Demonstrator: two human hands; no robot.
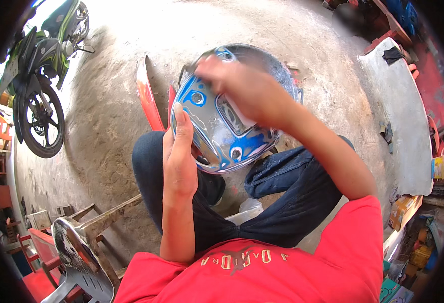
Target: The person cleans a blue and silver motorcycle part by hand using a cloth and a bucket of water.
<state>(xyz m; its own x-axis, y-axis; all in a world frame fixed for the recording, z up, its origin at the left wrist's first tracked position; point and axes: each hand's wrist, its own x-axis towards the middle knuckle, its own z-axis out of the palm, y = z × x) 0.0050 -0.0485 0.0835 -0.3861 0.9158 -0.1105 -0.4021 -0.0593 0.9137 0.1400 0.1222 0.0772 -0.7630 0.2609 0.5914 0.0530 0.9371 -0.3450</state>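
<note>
A full-face helmet, its shell a patchwork of blue paint, bare grey and white-edged worn areas, sits tilted between my knees. My left hand grips its left lower edge, thumb lying up along the shell and the other fingers hidden behind. Across the top lies my right hand, blurred, its fingertips near the far left side of the shell. A pale flat sheet shows beneath that palm; what it is made of is unclear. Beside the palm is a recessed vent in the shell.
Red curved panels lie on the concrete floor left of the helmet. A motorcycle stands far left. Near my left side are a wooden frame and a worn grey motorcycle fairing. A long grey sheet runs along the right.
</note>
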